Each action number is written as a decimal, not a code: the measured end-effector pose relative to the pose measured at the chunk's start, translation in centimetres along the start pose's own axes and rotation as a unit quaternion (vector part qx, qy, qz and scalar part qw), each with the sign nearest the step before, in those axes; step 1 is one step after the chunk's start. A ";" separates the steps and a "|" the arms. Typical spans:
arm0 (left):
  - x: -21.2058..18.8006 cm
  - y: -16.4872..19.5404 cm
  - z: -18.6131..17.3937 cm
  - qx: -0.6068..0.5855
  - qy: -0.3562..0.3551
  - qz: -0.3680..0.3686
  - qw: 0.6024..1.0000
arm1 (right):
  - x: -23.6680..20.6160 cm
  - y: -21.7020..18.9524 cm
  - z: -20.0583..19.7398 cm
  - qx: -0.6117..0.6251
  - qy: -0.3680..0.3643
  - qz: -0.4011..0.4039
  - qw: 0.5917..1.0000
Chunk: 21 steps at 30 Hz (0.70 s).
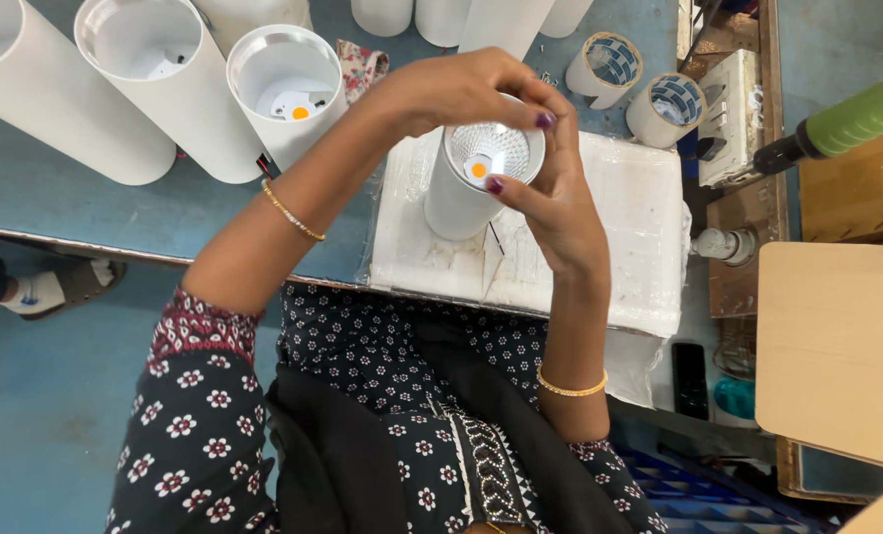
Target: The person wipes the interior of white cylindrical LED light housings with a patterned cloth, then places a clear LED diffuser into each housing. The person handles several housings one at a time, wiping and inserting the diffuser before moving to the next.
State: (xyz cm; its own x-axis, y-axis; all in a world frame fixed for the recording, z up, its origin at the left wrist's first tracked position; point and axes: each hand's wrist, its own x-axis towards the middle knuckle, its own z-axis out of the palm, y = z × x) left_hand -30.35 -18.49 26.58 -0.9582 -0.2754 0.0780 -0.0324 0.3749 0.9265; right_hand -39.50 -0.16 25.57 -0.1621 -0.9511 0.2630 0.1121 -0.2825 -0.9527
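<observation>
White plastic lamp housing sits upright on the foam block, and both hands are right on its rim. Left hand arches over the top, fingertips pinching the far edge; right hand comes up from below, thumb pressed on the near rim by the ribbed reflector. More white cylinders lie on the blue table, two tape rolls well apart behind.
</observation>
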 end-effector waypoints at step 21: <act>-0.7 1.2 1.8 0.028 0.051 0.061 0.996 | -0.7 0.6 -0.4 0.054 0.007 0.047 0.997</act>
State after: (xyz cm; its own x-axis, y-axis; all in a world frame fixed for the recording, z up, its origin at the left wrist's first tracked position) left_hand -30.21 -16.27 27.01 -0.9222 -0.3118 0.2288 0.0646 0.4589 0.8862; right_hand -39.69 0.36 24.75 -0.1596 -0.9725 0.1698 0.2317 -0.2041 -0.9511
